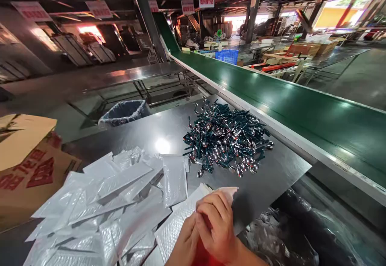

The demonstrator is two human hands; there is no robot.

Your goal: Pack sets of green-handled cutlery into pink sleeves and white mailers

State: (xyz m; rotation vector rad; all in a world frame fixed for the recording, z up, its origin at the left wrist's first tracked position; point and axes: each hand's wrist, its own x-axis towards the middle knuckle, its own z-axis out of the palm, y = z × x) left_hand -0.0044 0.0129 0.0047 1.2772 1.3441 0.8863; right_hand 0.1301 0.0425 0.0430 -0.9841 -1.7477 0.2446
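Note:
Both my hands meet at the bottom centre over a white bubble mailer (181, 217). My right hand (218, 227) lies on top with its fingers curled over the mailer's upper end, gripping it. My left hand (184, 244) sits under and beside the right one, closed against the same mailer. Something red shows between my wrists; I cannot make out what it is. A heap of spoons with dark green handles (227, 139) lies on the steel table (271, 173) just beyond my hands. Several more white bubble mailers (111, 201) are spread to my left.
A green conveyor belt (289, 105) runs along the table's right side. A cardboard box (27, 165) with red print stands at the left. A bin lined with a bag (123, 112) sits behind the table. A blue crate (226, 56) stands far back. Dark plastic bags (289, 234) lie at lower right.

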